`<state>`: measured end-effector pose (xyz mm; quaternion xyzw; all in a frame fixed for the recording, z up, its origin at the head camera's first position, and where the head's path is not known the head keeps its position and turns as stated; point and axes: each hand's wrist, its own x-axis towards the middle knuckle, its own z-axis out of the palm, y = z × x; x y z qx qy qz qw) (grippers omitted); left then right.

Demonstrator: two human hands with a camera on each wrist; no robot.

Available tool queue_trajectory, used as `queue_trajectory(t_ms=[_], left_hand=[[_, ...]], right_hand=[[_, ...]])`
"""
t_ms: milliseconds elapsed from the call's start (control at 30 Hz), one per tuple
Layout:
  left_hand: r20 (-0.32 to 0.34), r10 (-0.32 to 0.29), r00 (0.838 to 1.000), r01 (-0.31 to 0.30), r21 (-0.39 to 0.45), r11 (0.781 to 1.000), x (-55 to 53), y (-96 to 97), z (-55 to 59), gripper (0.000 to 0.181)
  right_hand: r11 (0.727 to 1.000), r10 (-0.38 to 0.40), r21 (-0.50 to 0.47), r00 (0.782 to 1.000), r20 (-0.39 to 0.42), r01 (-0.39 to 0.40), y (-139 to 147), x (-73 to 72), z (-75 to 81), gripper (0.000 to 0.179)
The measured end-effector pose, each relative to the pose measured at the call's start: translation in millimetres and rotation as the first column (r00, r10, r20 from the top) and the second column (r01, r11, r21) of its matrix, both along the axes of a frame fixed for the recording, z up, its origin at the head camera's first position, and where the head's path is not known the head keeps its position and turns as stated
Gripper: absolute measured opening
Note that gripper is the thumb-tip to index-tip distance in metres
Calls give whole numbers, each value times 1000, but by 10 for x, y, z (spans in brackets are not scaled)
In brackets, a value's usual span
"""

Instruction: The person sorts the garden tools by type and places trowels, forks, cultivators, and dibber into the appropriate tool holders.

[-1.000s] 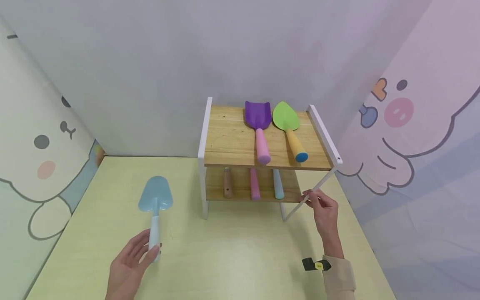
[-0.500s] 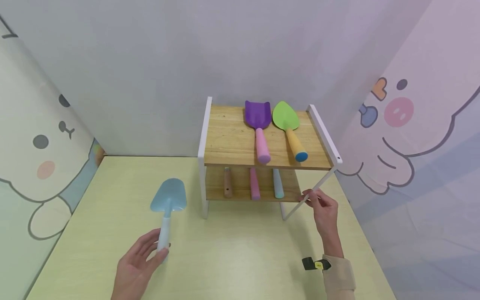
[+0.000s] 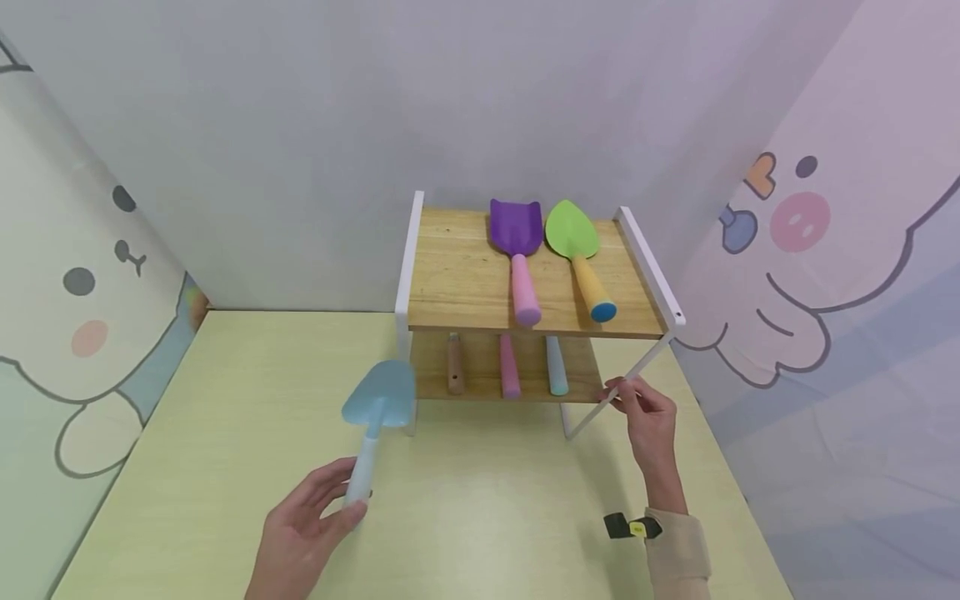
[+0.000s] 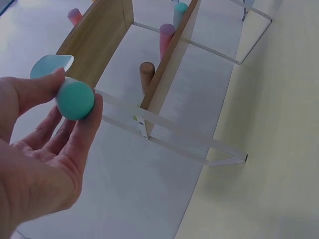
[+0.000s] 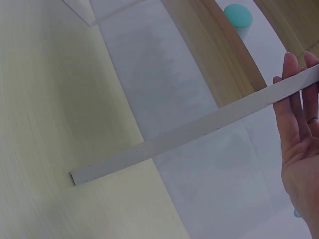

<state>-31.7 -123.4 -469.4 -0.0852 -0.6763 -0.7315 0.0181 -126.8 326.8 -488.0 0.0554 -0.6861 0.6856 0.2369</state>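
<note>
My left hand (image 3: 303, 525) pinches the pale handle of a light blue garden trowel (image 3: 381, 396) between thumb and fingers, blade pointing away. It is held in front of the left side of a two-tier wooden rack (image 3: 457, 283), its blade overlapping the left leg in the head view. In the left wrist view the trowel's green handle end (image 4: 76, 100) faces the camera. My right hand (image 3: 648, 421) grips the rack's slanted white right leg (image 5: 199, 127) at lower-shelf height; the thumb is hidden in the right wrist view.
On the top shelf lie a purple scoop (image 3: 516, 227) with a pink handle and a green trowel (image 3: 572, 232) with a yellow handle. Brown (image 3: 455, 367), pink (image 3: 509, 368) and light blue (image 3: 556, 367) handles show on the lower shelf. Curtains (image 3: 300, 158) surround the table (image 3: 225, 400).
My left hand has carried the light blue trowel to the right, towards the rack, and its blade now tilts rightward. My right hand has stayed on the rack's leg.
</note>
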Motion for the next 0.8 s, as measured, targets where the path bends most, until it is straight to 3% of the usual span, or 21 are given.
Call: queue_trajectory(t_ms=[233, 433, 800], left_hand=[[-33, -55, 998, 54, -38, 998, -37, 73, 100, 45], [-112, -115, 987, 107, -81, 991, -120, 154, 216, 45], [-230, -149, 962, 153, -1, 988, -240, 314, 464, 51]], right_hand=[[1000, -9, 10, 1000, 7, 9, -1, -2, 6, 20], [1000, -14, 11, 1000, 4, 13, -5, 1, 12, 21], [1000, 14, -3, 1000, -20, -14, -8, 2, 10, 22]])
